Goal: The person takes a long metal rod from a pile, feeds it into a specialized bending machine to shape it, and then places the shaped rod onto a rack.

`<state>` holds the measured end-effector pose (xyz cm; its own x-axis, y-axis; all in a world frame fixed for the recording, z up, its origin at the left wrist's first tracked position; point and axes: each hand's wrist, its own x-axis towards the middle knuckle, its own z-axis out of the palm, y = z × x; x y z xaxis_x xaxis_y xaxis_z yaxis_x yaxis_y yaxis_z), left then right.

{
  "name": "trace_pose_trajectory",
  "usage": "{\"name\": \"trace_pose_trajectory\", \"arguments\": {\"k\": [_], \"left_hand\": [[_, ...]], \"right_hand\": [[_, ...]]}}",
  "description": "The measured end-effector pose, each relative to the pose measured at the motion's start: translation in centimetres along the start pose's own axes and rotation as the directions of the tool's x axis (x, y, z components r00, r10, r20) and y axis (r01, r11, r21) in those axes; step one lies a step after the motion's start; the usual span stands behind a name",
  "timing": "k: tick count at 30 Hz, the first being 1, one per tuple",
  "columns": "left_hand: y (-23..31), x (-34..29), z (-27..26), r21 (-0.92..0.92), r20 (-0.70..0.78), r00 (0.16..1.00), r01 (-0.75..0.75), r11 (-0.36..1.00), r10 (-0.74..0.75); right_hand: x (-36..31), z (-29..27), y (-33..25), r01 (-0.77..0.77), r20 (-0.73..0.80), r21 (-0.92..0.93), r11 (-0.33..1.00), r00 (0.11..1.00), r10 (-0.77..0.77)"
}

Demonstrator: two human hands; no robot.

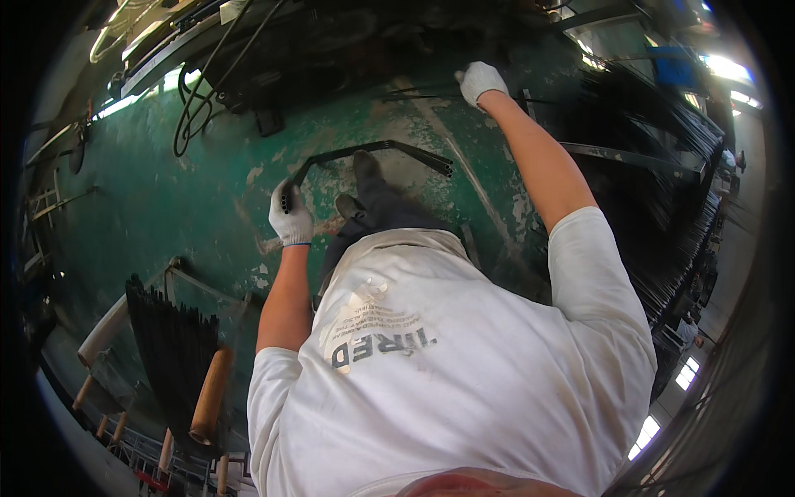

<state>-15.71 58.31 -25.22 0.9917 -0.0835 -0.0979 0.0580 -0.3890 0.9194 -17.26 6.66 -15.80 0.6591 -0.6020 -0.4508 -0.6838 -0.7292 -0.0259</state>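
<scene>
My left hand (291, 217), in a white knit glove, is closed around the end of several thin black tubes (352, 151). Their open round ends show at the thumb. The bundle bends twice, running across in front of my shoes and slanting down to its far end on the right. Stretched out ahead and to the right, my gloved right hand (480, 83) is curled into a fist beside some thin dark rods (418, 95). Whether it grips one of them is hidden.
Long black rods (638, 124) lie massed on a rack (621, 154) at the right. A dark machine with hanging cables (186, 112) stands ahead. At the lower left, more black rods (170, 348) rest by a rack with brown rollers (211, 396). The green floor (149, 199) is worn.
</scene>
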Motion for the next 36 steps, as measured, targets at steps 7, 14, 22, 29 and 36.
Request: {"name": "trace_pose_trajectory", "arguments": {"k": [7, 14, 22, 29, 36], "left_hand": [[-0.9, 0.8, 0.4, 0.053, -0.049, 0.994, -0.100, 0.994, 0.102], [0.7, 1.5, 0.4, 0.038, 0.001, 1.000, -0.032, 0.999, 0.032], [-1.2, 3.2, 1.0, -0.885, 0.330, 0.882, 0.413, 0.216, -0.336], [-2.3, 4.0, 0.2, -0.871, 0.329, 0.880, 0.423, 0.249, -0.344], [-0.9, 3.6, 0.1, -0.808, 0.260, 0.931, 0.356, 0.469, -0.258]], "right_hand": [[-5.1, 2.4, -15.6, 0.345, 0.198, -0.084, 0.935, 0.925, -0.324], [-13.5, 4.8, -26.3, 0.571, 0.197, 0.014, 0.821, 0.803, -0.562], [-18.2, 4.5, -32.4, 0.610, 0.256, 0.108, 0.785, 0.746, -0.615], [-17.7, 4.5, -32.2, 0.651, 0.284, 0.189, 0.735, 0.680, -0.676], [-17.6, 4.4, -31.8, 0.686, 0.279, 0.275, 0.674, 0.613, -0.739]]}}
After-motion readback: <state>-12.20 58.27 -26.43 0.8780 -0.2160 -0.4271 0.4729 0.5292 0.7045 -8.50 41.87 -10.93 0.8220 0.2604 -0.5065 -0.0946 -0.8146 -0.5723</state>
